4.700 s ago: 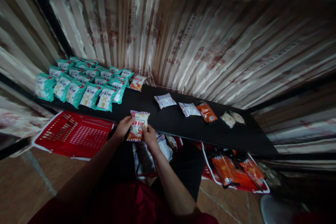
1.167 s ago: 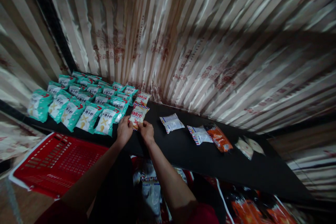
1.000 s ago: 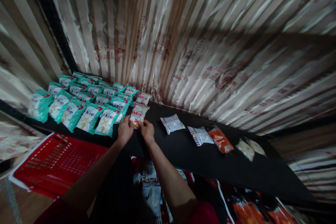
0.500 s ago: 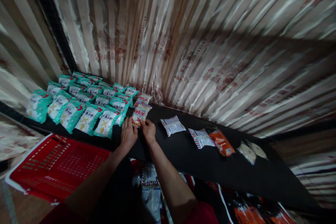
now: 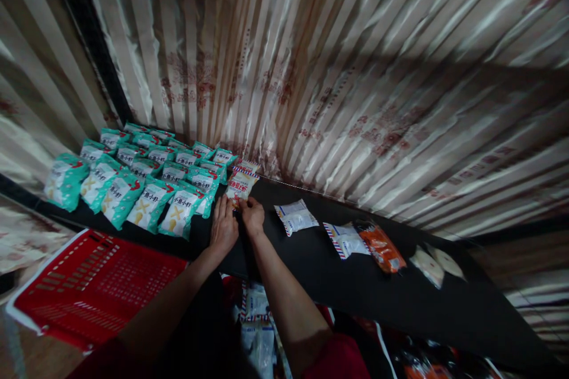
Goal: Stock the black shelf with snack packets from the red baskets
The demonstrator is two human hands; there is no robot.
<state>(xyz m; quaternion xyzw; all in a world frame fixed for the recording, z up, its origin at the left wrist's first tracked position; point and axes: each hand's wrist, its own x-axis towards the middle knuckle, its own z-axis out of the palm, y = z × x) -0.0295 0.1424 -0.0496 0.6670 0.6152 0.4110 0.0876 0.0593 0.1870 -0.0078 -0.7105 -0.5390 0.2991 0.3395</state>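
A small snack packet point(image 5: 241, 183) with red lettering and a striped top edge lies on the black shelf point(image 5: 306, 260), overlapping a similar packet point(image 5: 248, 164) behind it. My left hand point(image 5: 224, 225) is against its lower left edge, with the fingers close together. At the lower right corner, my right hand point(image 5: 253, 217) pinches the packet with thumb and fingers. Parts of the lower edge are hidden by my fingers. Rows of green and white snack bags point(image 5: 182, 208) stand just left of my left hand.
Rightward along the shelf lie a white packet point(image 5: 296, 217), a striped-edge packet point(image 5: 349, 240), an orange pack point(image 5: 383, 250) and two pale round items point(image 5: 429, 266). Below are a red basket point(image 5: 102, 284) at left and more packets point(image 5: 258, 337). A creased patterned sheet point(image 5: 311, 71) hangs behind.
The packet between my hands has moved slightly back towards the one behind it, covering more of it. My left fingers have slid along its edge. The view has shifted a little.
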